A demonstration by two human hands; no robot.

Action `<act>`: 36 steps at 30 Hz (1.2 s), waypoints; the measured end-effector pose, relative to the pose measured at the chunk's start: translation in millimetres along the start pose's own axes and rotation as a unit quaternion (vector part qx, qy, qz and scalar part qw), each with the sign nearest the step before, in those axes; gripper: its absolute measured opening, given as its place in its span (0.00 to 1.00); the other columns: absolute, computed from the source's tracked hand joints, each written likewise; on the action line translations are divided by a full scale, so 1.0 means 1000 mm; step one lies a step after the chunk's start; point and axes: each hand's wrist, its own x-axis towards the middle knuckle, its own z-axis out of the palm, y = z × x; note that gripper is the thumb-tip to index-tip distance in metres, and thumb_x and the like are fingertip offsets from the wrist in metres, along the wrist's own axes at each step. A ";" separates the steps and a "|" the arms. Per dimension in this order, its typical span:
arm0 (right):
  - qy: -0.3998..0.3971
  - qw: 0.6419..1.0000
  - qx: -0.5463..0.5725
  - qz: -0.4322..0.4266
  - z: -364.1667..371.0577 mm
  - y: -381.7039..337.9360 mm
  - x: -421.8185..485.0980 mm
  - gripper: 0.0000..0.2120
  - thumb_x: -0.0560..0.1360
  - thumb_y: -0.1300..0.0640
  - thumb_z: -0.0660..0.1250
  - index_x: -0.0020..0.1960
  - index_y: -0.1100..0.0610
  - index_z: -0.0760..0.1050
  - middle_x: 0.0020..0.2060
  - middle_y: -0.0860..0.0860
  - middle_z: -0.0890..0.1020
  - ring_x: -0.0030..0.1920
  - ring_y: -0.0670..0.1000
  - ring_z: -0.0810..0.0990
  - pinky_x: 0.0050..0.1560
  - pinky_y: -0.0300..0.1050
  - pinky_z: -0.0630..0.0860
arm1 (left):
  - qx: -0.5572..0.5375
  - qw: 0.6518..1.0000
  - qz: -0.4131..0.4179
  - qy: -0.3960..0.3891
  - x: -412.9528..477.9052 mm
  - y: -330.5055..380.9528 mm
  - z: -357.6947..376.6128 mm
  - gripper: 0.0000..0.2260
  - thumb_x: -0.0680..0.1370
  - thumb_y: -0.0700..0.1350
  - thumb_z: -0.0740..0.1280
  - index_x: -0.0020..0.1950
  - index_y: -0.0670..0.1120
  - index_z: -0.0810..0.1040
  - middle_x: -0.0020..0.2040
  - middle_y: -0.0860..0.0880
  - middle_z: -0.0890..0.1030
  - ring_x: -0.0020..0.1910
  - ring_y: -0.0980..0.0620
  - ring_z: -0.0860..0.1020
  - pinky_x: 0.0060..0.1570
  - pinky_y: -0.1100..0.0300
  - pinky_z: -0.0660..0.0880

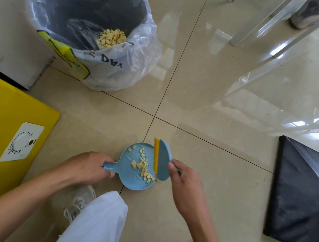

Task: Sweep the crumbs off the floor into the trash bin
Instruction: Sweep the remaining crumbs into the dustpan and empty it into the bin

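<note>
A small blue dustpan (pixel 128 171) lies flat on the beige tiled floor, its handle gripped by my left hand (pixel 88 166). Pale yellow crumbs (pixel 143 166) are strewn across the pan, thickest along its right edge. My right hand (pixel 183 178) holds a small blue brush (pixel 163 160) with yellow bristles, set against the pan's right rim. A black trash bin (pixel 90 16) lined with a clear plastic bag stands at the top left. A heap of the same crumbs (pixel 112 38) rests in the bag.
A yellow box (pixel 3 131) with a white dial panel sits at the left. At the right edge lies a black flat object (pixel 301 195). White furniture legs (pixel 265 29) cross the upper right. My white-trousered knee (pixel 98 220) and a shoe (pixel 80 201) are below the pan.
</note>
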 end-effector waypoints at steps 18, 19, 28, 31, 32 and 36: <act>-0.003 0.999 0.017 0.038 0.037 -0.019 -0.013 0.17 0.83 0.52 0.57 0.39 0.56 0.73 0.29 0.53 0.75 0.29 0.48 0.68 0.32 0.46 0.67 | 0.015 0.999 -0.039 -0.020 -0.014 -0.010 0.003 0.08 0.74 0.54 0.66 0.43 0.52 0.78 0.40 0.51 0.83 0.45 0.48 0.82 0.40 0.56 0.74; 0.005 0.999 0.020 0.032 0.028 -0.018 -0.013 0.16 0.84 0.52 0.57 0.42 0.56 0.76 0.31 0.54 0.78 0.30 0.48 0.70 0.34 0.46 0.69 | 0.016 0.999 -0.041 -0.023 -0.015 -0.009 0.003 0.08 0.74 0.55 0.66 0.44 0.52 0.79 0.41 0.51 0.84 0.45 0.49 0.82 0.42 0.55 0.76; 0.074 0.989 -0.127 -0.009 0.000 0.000 0.031 0.10 0.84 0.51 0.55 0.52 0.49 0.75 0.30 0.49 0.75 0.32 0.54 0.73 0.34 0.51 0.72 | -0.018 0.995 -0.092 0.016 -0.032 -0.012 0.023 0.10 0.73 0.59 0.65 0.40 0.53 0.77 0.36 0.52 0.83 0.35 0.53 0.79 0.37 0.58 0.72; 0.046 0.973 -0.221 -0.040 0.022 0.000 0.042 0.12 0.84 0.53 0.55 0.62 0.50 0.73 0.38 0.52 0.78 0.39 0.59 0.76 0.38 0.51 0.74 | -0.062 0.992 -0.105 0.022 -0.033 -0.016 0.031 0.12 0.74 0.58 0.66 0.35 0.53 0.74 0.33 0.51 0.79 0.33 0.51 0.77 0.37 0.57 0.68; 0.026 0.968 -0.246 -0.047 0.030 0.000 0.041 0.12 0.83 0.55 0.55 0.63 0.50 0.73 0.40 0.53 0.79 0.41 0.60 0.78 0.39 0.51 0.75 | -0.084 0.990 -0.107 0.020 -0.033 -0.017 0.034 0.13 0.74 0.57 0.67 0.32 0.54 0.73 0.31 0.52 0.77 0.32 0.52 0.74 0.37 0.57 0.67; -0.051 0.968 -0.236 -0.071 0.050 -0.002 0.018 0.11 0.83 0.53 0.54 0.59 0.52 0.73 0.43 0.55 0.81 0.43 0.61 0.80 0.38 0.50 0.72 | -0.125 0.985 -0.114 0.022 -0.032 -0.017 0.039 0.15 0.74 0.56 0.68 0.28 0.60 0.73 0.27 0.53 0.73 0.30 0.53 0.72 0.36 0.57 0.66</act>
